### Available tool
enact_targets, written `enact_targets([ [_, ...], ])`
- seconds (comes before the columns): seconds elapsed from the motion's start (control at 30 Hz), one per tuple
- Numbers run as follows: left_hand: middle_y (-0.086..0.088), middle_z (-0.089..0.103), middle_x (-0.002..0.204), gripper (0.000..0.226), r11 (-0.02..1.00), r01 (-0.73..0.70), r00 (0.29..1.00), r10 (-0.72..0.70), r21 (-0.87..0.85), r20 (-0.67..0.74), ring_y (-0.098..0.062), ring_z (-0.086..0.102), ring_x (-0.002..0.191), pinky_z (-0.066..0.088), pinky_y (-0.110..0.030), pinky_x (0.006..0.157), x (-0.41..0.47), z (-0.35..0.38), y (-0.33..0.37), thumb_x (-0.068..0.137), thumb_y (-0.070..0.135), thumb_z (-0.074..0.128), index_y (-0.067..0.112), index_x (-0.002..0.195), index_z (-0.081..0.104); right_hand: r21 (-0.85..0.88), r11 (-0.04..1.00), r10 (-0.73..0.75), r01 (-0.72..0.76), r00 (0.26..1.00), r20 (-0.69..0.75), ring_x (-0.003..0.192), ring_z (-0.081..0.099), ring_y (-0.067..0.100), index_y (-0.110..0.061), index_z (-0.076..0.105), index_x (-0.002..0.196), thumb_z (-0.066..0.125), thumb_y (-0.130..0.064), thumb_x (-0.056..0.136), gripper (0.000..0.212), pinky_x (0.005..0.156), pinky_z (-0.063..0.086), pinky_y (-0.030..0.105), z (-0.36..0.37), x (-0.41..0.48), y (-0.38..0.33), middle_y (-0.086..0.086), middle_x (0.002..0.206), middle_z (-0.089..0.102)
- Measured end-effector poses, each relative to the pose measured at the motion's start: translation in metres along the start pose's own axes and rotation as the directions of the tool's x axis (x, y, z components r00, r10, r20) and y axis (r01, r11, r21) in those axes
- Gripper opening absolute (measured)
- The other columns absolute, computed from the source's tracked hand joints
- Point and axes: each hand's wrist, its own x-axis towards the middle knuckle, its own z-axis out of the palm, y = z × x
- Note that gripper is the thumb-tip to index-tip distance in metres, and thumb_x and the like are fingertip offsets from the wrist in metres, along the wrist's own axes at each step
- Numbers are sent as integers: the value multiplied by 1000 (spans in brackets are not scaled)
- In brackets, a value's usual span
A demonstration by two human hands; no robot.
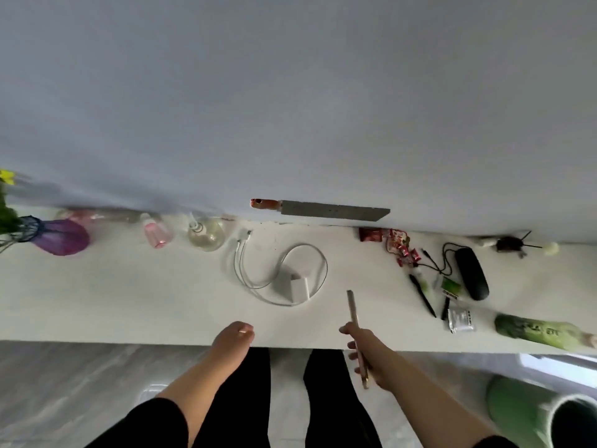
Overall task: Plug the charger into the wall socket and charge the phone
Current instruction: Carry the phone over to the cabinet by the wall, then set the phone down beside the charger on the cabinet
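Observation:
A white charger block [295,284] lies in the middle of the white table [129,302], its white cable [318,260] looped around it, with the connectors [243,236] near the wall. My right hand [363,352] grips a slim phone [352,310] seen edge-on, at the table's front edge, just right of the charger. My left hand [232,339] rests curled at the front edge, below the charger, holding nothing. No wall socket is visible.
A knife [319,209] with a red handle leans against the wall. A purple vase [61,237], pink bottle [156,234] and clear bottle [206,236] stand left. Red sweets [399,245], pens, a black mouse [471,273] and a green bottle [539,331] lie right. A green bin [533,412] stands below.

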Motion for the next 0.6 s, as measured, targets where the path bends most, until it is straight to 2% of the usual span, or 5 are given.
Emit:
enact_targets([
  [0.1, -5, 61, 121, 28, 987, -83, 996, 79, 135, 39, -18, 60, 89, 43, -25, 78, 33, 6, 19, 87, 17, 53, 17, 114, 59, 26, 999, 34, -33, 998, -47, 70, 47, 19, -10, 39, 122, 70, -28, 79, 57, 60, 39, 28, 7, 26, 7, 8, 88, 48],
  [0.23, -10, 30, 150, 51, 890, -228, 973, 216, 395, 77, -22, 35, 136, 31, -30, 109, 77, 21, 31, 90, 10, 48, 16, 140, 38, 19, 999, 38, -35, 983, -180, 94, 57, 28, -10, 33, 126, 80, -24, 72, 73, 65, 45, 32, 21, 51, 8, 16, 113, 53],
  [0.33, -11, 2, 160, 67, 802, -264, 963, 250, 536, 101, -25, 7, 148, 19, -35, 118, 110, 44, 31, 92, 13, 48, 15, 150, 14, -5, 1000, 23, -26, 959, -282, 100, 57, 30, -5, 39, 126, 85, -33, 65, 81, 74, 48, 36, 18, 87, 6, 14, 118, 51],
  [0.5, -6, -25, 157, 120, 668, -222, 965, 254, 710, 63, -26, -14, 147, 6, -46, 119, 158, 95, 24, 72, 57, 66, 18, 148, -17, -197, 978, -33, -62, 895, -445, 125, 41, 33, 0, 33, 133, 78, -53, 66, 97, 106, 37, 42, -2, 152, 1, 17, 132, 41],
  [0.6, 0, -50, 141, 138, 700, -138, 979, 205, 701, -11, -27, -35, 139, -1, -65, 111, 177, 117, 16, 51, 79, 63, 38, 131, -43, -364, 927, -120, -87, 852, -510, 129, 32, 31, 0, 30, 135, 71, -62, 67, 100, 104, 32, 39, -14, 185, 3, 16, 135, 37],
])
